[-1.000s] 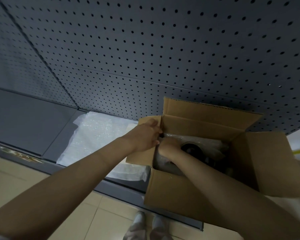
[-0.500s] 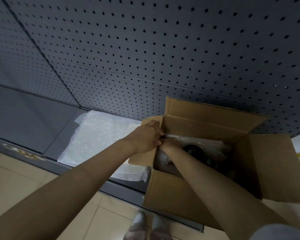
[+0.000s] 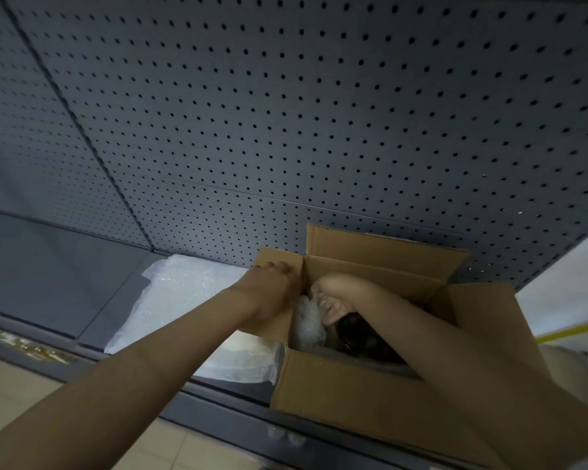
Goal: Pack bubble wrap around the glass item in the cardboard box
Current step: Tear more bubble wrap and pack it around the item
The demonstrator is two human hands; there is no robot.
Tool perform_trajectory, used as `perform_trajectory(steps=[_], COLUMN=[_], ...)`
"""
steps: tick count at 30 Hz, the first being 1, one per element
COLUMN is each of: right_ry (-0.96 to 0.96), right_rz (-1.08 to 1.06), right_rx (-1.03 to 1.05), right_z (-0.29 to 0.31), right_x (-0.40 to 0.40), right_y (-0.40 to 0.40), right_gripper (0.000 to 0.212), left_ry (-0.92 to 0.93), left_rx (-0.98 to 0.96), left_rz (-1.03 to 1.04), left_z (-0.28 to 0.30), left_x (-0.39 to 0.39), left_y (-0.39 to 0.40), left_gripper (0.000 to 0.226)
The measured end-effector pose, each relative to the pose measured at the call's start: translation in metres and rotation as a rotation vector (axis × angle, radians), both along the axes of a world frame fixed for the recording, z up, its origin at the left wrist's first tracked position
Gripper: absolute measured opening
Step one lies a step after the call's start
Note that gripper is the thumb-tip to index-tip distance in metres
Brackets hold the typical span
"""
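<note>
While the cardboard box (image 3: 347,391) flap is held by the left hand (image 3: 273,289), bubble wrap (image 3: 308,322) left of the dark glass item (image 3: 357,330) is pinched by the right hand (image 3: 335,295) fingers (image 3: 330,310).

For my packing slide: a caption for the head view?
Left hand holds the cardboard box flap; right hand tucks bubble wrap inside.
</note>
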State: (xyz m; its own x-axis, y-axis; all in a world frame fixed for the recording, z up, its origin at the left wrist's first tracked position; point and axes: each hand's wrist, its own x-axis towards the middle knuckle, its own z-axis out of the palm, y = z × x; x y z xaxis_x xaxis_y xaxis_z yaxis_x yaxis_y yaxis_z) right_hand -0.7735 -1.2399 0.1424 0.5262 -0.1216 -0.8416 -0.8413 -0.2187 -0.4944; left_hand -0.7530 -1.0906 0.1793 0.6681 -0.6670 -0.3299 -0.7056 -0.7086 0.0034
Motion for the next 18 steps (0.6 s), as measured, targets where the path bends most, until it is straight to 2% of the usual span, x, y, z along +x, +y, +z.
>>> perform_trajectory(steps=[4,8,10,12,18], right_ry=[-0.102,-0.253,-0.337,-0.410,-0.418], right_rz=[-0.037,0.059,0.096,0.108,0.155], right_rx=[-0.072,-0.445,-0.642,-0.756,-0.813], right_z=[0.017,0.049,0.062,0.065,0.038], right_x=[-0.002,0.031,0.049,0.061,0.088], right_y=[0.003,0.027,0.046,0.070,0.154], right_gripper=[0.038,0.021,0.035,0.039,0.037], left_ry=[-0.064,-0.099,-0.094,-0.090,-0.052], left_rx=[0.016,0.022,0.015,0.020,0.027], left_rz=[0.052,0.106,0.128,0.129,0.090], left_z=[-0.002,0.004,0.008,0.007,0.001], left_x=[0.011,0.032,0.042,0.053,0.094], left_y=[0.021,0.050,0.067,0.085,0.147], left_gripper=[0.040,0.042,0.046,0.047,0.047])
